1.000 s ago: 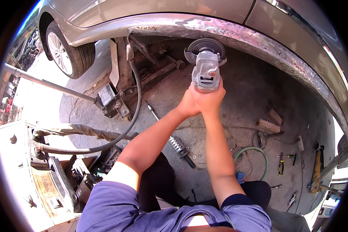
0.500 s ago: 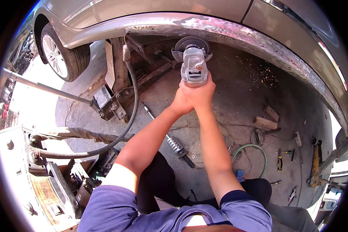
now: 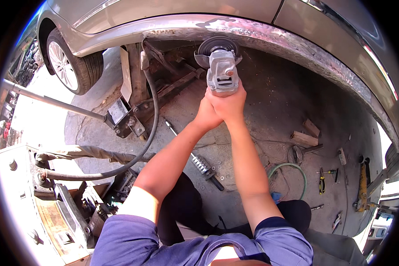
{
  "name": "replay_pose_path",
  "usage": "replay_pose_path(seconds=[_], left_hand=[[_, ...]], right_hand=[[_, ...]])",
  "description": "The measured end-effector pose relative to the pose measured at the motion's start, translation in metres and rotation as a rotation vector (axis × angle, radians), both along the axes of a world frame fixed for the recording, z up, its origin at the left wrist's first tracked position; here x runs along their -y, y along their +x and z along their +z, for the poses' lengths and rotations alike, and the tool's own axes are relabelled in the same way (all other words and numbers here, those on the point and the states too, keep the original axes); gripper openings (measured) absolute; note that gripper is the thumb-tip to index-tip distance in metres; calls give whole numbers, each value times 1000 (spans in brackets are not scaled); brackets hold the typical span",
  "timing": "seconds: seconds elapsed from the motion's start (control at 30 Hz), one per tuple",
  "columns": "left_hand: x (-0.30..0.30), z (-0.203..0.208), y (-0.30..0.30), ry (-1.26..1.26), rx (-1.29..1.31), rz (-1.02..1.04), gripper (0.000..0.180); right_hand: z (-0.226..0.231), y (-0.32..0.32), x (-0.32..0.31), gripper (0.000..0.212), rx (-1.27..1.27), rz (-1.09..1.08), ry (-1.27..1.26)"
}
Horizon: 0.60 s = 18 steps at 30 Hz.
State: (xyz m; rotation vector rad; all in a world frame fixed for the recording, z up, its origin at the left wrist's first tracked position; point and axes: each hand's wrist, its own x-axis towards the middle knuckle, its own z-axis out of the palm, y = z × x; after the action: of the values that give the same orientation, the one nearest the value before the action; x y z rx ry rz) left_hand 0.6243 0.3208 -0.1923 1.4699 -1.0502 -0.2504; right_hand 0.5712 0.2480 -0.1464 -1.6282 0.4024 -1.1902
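Note:
My two hands are together around the body of a grey angle grinder, arms stretched forward. My left hand is wrapped round it from the left, and my right hand grips it from the right, overlapping the left. The grinder's round disc, with a guard around its near side, is up against the lower edge of the car's sill. That sill is ground down to bare, patchy metal with pinkish areas. The underside of the tool and most of my fingertips are hidden.
A car wheel is at the far left. Near it, a metal stand with a long bar and a thick hose rises beside the car. A slide hammer, wood blocks, a green hose and pliers lie on the floor.
The grinder and both hands have shifted slightly forward and left along the sill. The bright spray of sparks at the right has faded to a few faint specks.

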Motion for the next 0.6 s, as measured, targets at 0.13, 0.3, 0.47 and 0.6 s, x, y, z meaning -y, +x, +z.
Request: replay_pose_path(seconds=[0.13,0.3,0.47,0.6], left_hand=[[6,10,2,40,121,-23,65],[2,-1,0,41,90,30,64],[9,23,-12,133,173,82,60],[12,11,-5,53,129,66,56]], right_hand=[[15,-17,3,55,192,79,209],[1,-7,0,63,27,35,52],[1,-19,16,57,231,128,226],[0,-12,10,57,132,58,36]])
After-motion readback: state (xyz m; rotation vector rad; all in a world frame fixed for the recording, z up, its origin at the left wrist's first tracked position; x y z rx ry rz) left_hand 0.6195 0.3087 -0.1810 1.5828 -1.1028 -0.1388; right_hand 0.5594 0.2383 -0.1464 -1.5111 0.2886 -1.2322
